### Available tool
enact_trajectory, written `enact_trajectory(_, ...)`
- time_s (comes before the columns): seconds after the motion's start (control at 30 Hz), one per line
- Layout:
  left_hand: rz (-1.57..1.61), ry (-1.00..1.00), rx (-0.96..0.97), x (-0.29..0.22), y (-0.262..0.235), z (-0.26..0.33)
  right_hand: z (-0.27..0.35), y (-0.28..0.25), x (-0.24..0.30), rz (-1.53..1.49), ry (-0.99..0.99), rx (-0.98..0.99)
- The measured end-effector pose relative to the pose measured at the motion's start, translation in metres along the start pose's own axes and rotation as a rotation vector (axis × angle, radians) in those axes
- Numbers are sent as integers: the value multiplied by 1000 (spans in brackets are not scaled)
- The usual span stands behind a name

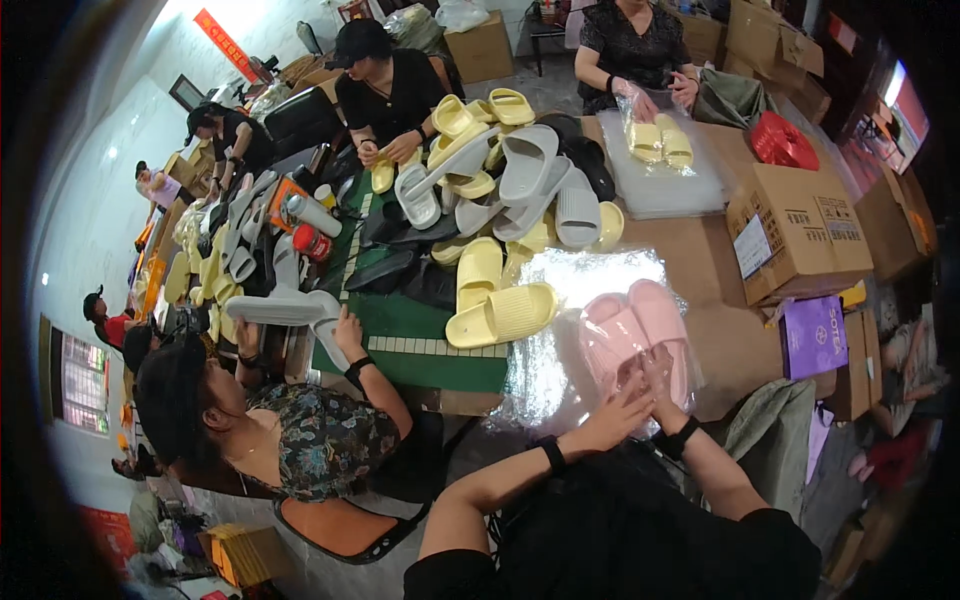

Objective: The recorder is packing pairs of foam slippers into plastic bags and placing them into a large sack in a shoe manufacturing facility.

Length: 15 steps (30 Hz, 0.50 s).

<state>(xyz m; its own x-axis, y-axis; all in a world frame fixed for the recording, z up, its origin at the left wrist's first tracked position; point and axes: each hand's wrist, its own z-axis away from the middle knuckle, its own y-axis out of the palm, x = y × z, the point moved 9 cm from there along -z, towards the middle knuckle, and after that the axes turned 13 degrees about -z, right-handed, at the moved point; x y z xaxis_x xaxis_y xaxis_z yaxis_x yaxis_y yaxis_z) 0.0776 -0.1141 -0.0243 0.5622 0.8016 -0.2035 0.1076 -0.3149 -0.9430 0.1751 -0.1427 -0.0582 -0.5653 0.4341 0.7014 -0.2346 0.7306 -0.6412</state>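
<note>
A pair of pink slide slippers lies side by side in a clear plastic bag in front of me, at the table's near edge. My left hand is at the near end of the bag, its fingers bent and pinching the plastic. Close against it, my right hand holds the heel end of the pink slippers through or inside the bag; which of the two I cannot tell. Beneath the slippers, a stack of shiny clear bags spreads to the left.
Loose yellow slippers lie left of the bags, before a heap of grey slippers. A cardboard box and a purple box stand at right. One co-worker handles grey slippers at left; another bags yellow ones opposite.
</note>
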Motion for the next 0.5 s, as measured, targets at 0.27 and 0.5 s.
enact_trajectory(0.27,216,-291,-514,45,-50,19,-38,-10,-4,-134,221,-264)
enact_trajectory(0.5,1361,-1064,181,71,43,43,-66,-24,-12,-10,333,-310)
